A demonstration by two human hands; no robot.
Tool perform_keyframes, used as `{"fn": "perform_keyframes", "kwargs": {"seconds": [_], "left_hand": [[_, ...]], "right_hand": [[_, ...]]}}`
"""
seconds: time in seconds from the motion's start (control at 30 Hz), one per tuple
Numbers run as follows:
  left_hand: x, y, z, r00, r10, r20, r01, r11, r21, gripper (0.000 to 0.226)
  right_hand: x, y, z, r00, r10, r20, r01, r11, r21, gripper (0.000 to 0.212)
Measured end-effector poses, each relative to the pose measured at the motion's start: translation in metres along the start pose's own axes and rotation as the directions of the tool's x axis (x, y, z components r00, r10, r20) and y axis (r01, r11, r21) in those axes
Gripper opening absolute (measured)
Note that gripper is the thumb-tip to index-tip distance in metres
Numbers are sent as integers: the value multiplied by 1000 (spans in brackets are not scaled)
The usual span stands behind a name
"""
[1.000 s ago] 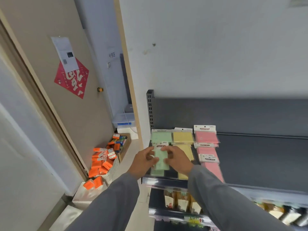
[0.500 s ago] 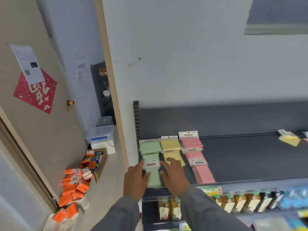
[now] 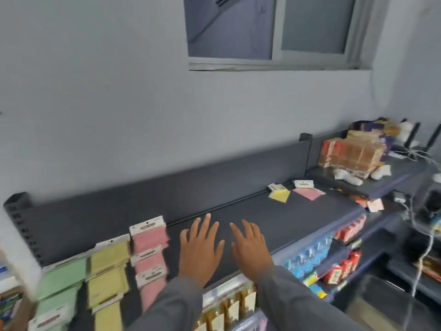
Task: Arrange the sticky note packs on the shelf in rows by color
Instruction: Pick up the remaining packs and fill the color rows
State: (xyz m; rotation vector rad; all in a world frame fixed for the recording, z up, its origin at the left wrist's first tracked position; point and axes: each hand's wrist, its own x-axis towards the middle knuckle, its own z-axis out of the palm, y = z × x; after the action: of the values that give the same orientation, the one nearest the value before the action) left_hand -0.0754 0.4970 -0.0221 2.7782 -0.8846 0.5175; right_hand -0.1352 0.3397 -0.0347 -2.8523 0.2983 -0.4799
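Note:
On the left of the dark shelf [image 3: 298, 218] lie three rows of sticky note packs: green packs [image 3: 62, 280], yellow packs [image 3: 108, 271] and pink packs [image 3: 149, 254]. Far to the right, a loose yellow pack [image 3: 279, 194] and a loose pink pack [image 3: 306, 191] lie near the shelf's back. My left hand [image 3: 200, 249] and my right hand [image 3: 250, 249] hover side by side over the bare middle of the shelf, fingers straight and spread, holding nothing.
A second shelf [image 3: 391, 180] at the right carries brown boxes [image 3: 350, 154] and white items. Lower shelves hold blue packets [image 3: 307, 256] and red packets [image 3: 338, 271]. Cables hang at the far right. A window [image 3: 269, 29] is above.
Both hands let go of the green pack at the left and moved right over the bare shelf. My view swung to the right, showing the loose packs.

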Motion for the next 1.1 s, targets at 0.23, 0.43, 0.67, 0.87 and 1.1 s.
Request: {"fn": "perform_keyframes", "kwargs": {"seconds": [0.23, 0.43, 0.67, 0.87, 1.1], "left_hand": [[109, 151, 59, 990, 108, 93, -106, 994, -30, 58], [181, 211, 121, 968, 167, 188, -160, 986, -50, 57], [297, 244, 177, 967, 180, 182, -163, 981, -102, 52], [386, 253, 210, 958, 163, 236, -137, 983, -120, 50], [450, 308, 243, 912, 325, 248, -268, 933, -239, 55]], "right_hand": [[27, 196, -38, 981, 193, -17, -194, 979, -62, 58], [67, 303, -28, 965, 262, 0, -260, 960, -103, 58], [155, 373, -22, 931, 354, 88, -339, 929, -150, 60], [233, 423, -11, 871, 429, 239, -406, 903, -141, 71], [256, 440, -16, 891, 304, 336, -246, 947, -206, 54]]}}
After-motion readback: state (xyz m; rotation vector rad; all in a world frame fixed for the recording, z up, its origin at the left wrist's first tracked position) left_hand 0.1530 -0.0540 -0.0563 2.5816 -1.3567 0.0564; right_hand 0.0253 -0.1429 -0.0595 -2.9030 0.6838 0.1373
